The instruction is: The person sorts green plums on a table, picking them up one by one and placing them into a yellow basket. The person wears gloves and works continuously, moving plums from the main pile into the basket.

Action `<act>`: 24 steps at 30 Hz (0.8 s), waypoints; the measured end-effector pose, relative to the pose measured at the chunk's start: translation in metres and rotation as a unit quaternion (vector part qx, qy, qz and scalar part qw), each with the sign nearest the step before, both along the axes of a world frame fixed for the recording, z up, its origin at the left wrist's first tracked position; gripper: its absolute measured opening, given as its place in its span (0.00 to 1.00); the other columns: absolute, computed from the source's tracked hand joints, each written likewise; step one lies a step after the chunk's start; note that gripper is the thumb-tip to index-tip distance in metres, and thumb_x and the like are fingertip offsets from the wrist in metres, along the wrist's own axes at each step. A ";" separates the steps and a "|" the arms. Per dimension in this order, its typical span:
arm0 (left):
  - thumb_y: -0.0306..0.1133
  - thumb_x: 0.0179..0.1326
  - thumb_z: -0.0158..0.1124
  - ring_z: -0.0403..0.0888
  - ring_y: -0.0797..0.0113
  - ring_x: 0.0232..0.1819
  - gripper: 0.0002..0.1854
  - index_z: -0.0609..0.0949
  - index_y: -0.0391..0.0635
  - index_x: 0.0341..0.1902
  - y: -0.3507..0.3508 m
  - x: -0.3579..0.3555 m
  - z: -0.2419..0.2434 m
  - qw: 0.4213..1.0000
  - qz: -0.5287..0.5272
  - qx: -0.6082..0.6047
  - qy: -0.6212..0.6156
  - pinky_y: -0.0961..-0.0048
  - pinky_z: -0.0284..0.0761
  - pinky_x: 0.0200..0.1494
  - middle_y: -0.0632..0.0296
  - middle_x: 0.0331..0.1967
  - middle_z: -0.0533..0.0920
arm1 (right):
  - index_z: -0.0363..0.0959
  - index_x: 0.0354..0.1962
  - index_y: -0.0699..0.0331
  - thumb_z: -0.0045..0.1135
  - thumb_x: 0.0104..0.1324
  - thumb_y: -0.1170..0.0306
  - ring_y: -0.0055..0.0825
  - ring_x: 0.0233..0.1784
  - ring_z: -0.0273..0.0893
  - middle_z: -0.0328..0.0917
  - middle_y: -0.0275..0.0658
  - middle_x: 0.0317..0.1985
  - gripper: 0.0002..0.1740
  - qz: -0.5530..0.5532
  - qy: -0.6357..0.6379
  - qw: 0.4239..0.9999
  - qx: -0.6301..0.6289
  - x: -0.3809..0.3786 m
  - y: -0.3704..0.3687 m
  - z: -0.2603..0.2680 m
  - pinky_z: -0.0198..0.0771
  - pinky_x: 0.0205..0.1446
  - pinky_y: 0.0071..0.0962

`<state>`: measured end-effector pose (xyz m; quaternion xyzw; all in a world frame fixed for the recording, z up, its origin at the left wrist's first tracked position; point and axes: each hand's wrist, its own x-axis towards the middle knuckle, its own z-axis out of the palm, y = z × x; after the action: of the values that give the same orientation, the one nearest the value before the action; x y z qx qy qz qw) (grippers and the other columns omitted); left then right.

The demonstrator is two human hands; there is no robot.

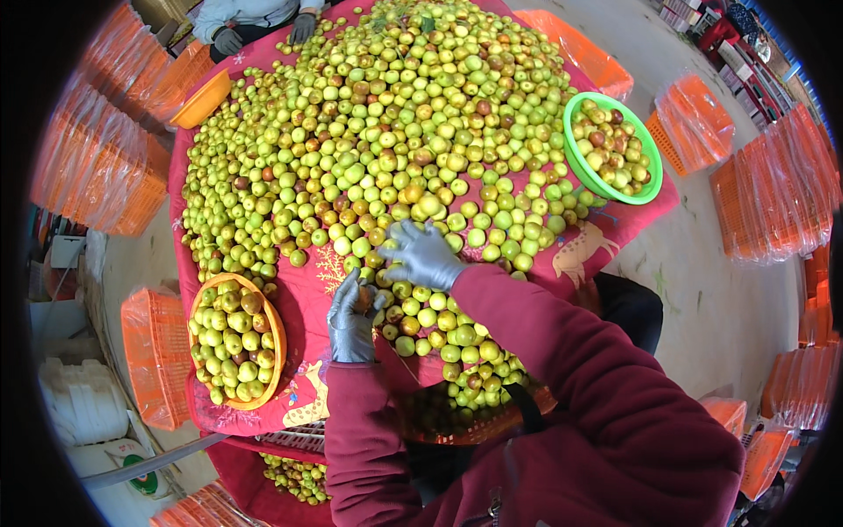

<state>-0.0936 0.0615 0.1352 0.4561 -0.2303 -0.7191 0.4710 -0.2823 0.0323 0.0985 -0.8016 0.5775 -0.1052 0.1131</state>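
A broad heap of green and brown-blotched jujubes covers a red patterned cloth in front of me. My left hand, in a grey glove, is curled around a brownish jujube, partly hidden by the fingers. Just to its right, my gloved right hand reaches over the near edge of the heap, fingers spread and touching the fruit. Below the hands, loose jujubes run down towards an orange basket at my lap, partly hidden by my sleeve.
An orange basket of jujubes stands at left, a green basket of browner ones at right. An orange bowl sits at the far left edge. Another person's gloved hands rest at the far side. Stacked orange crates flank the table.
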 end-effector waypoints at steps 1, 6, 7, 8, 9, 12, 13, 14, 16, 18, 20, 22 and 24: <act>0.37 0.62 0.57 0.74 0.68 0.46 0.22 0.73 0.45 0.59 -0.003 -0.001 -0.006 1.000 -0.008 -0.020 -0.003 0.65 0.72 0.51 0.61 0.46 0.77 | 0.68 0.57 0.47 0.53 0.60 0.45 0.45 0.70 0.50 0.59 0.33 0.65 0.30 0.032 0.005 0.999 -0.018 0.002 0.014 0.009 0.53 0.62 0.61; 0.36 0.62 0.57 0.70 0.67 0.58 0.22 0.74 0.41 0.59 -0.003 0.004 0.008 0.992 -0.023 -0.074 -0.099 0.66 0.67 0.59 0.62 0.56 0.75 | 0.74 0.51 0.52 0.59 0.59 0.55 0.37 0.60 0.67 0.72 0.39 0.55 0.23 -0.009 -0.258 0.966 0.019 -0.032 0.038 0.024 0.59 0.65 0.37; 0.35 0.61 0.58 0.69 0.65 0.60 0.22 0.73 0.39 0.58 -0.004 0.002 0.009 0.987 -0.033 -0.098 -0.123 0.67 0.65 0.61 0.59 0.57 0.74 | 0.73 0.51 0.54 0.60 0.59 0.60 0.37 0.59 0.67 0.71 0.40 0.55 0.22 -0.046 -0.282 0.958 0.007 -0.058 0.036 0.031 0.61 0.64 0.35; 0.33 0.61 0.58 0.68 0.63 0.61 0.22 0.73 0.38 0.58 -0.004 0.001 0.009 0.980 -0.039 -0.121 -0.150 0.67 0.63 0.62 0.55 0.58 0.73 | 0.73 0.51 0.56 0.60 0.58 0.62 0.38 0.59 0.68 0.72 0.41 0.54 0.22 -0.108 -0.313 0.943 -0.027 -0.084 0.033 0.030 0.63 0.62 0.33; 0.32 0.60 0.59 0.67 0.60 0.63 0.23 0.73 0.36 0.58 -0.004 0.000 0.008 0.973 -0.048 -0.142 -0.177 0.68 0.61 0.64 0.51 0.59 0.72 | 0.72 0.52 0.57 0.60 0.59 0.61 0.38 0.58 0.69 0.72 0.42 0.54 0.23 -0.137 -0.223 0.952 -0.157 -0.116 0.031 0.021 0.64 0.60 0.35; 0.30 0.55 0.65 0.51 0.53 0.72 0.28 0.71 0.43 0.61 -0.007 -0.004 0.002 0.865 -0.096 -0.294 -0.396 0.63 0.53 0.68 0.39 0.66 0.59 | 0.65 0.57 0.53 0.52 0.58 0.43 0.44 0.61 0.58 0.64 0.42 0.59 0.35 -0.361 0.060 0.920 -0.141 -0.190 0.040 -0.001 0.63 0.56 0.51; 0.31 0.54 0.66 0.50 0.50 0.72 0.30 0.71 0.45 0.62 -0.005 -0.005 0.000 0.791 -0.113 -0.342 -0.495 0.61 0.52 0.68 0.37 0.66 0.59 | 0.63 0.60 0.50 0.51 0.57 0.40 0.48 0.64 0.53 0.59 0.42 0.63 0.38 -0.412 0.047 0.907 -0.077 -0.198 0.046 -0.006 0.57 0.56 0.60; 0.35 0.51 0.69 0.48 0.43 0.71 0.35 0.68 0.44 0.64 -0.005 -0.006 0.001 0.759 -0.131 -0.357 -0.528 0.58 0.51 0.69 0.34 0.65 0.58 | 0.62 0.61 0.48 0.50 0.57 0.39 0.49 0.65 0.52 0.57 0.42 0.64 0.38 -0.414 0.073 0.906 -0.060 -0.196 0.048 -0.016 0.55 0.57 0.62; 0.40 0.48 0.72 0.48 0.38 0.70 0.44 0.62 0.45 0.68 -0.005 -0.004 -0.014 0.713 -0.180 -0.353 -0.579 0.56 0.51 0.68 0.34 0.65 0.58 | 0.61 0.61 0.44 0.48 0.57 0.37 0.49 0.67 0.49 0.54 0.43 0.66 0.38 -0.389 0.097 0.916 -0.027 -0.162 0.051 -0.016 0.51 0.58 0.66; 0.45 0.44 0.74 0.48 0.36 0.70 0.52 0.55 0.46 0.70 -0.002 -0.008 -0.019 0.742 -0.230 -0.311 -0.548 0.54 0.50 0.69 0.30 0.65 0.55 | 0.63 0.60 0.42 0.51 0.56 0.38 0.50 0.68 0.52 0.54 0.48 0.66 0.37 -0.308 0.099 0.945 -0.041 -0.121 0.052 -0.015 0.52 0.58 0.66; 0.51 0.43 0.73 0.43 0.35 0.71 0.57 0.50 0.49 0.72 -0.001 -0.012 -0.016 0.707 -0.285 -0.308 -0.570 0.51 0.46 0.69 0.30 0.66 0.54 | 0.65 0.59 0.47 0.54 0.54 0.40 0.46 0.67 0.54 0.61 0.43 0.61 0.38 -0.229 0.040 0.971 -0.050 -0.089 0.053 -0.001 0.57 0.55 0.59; 0.57 0.40 0.72 0.39 0.32 0.71 0.60 0.47 0.51 0.72 0.004 -0.017 -0.021 0.635 -0.333 -0.300 -0.630 0.45 0.41 0.69 0.26 0.65 0.52 | 0.66 0.58 0.47 0.56 0.53 0.41 0.46 0.67 0.54 0.60 0.44 0.61 0.37 -0.162 0.074 0.983 -0.045 -0.055 0.064 0.012 0.57 0.56 0.56; 0.61 0.36 0.72 0.45 0.25 0.67 0.61 0.48 0.60 0.72 0.012 -0.024 -0.028 0.593 -0.344 -0.306 -0.660 0.37 0.49 0.63 0.28 0.67 0.47 | 0.66 0.58 0.48 0.55 0.54 0.41 0.47 0.67 0.53 0.60 0.45 0.61 0.37 -0.134 0.087 0.985 -0.071 -0.038 0.080 0.010 0.57 0.57 0.55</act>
<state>-0.1175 0.0740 0.1073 0.5217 -0.8249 -0.2166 0.0196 -0.3201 0.1127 0.1087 -0.7291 0.6783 -0.0905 -0.0098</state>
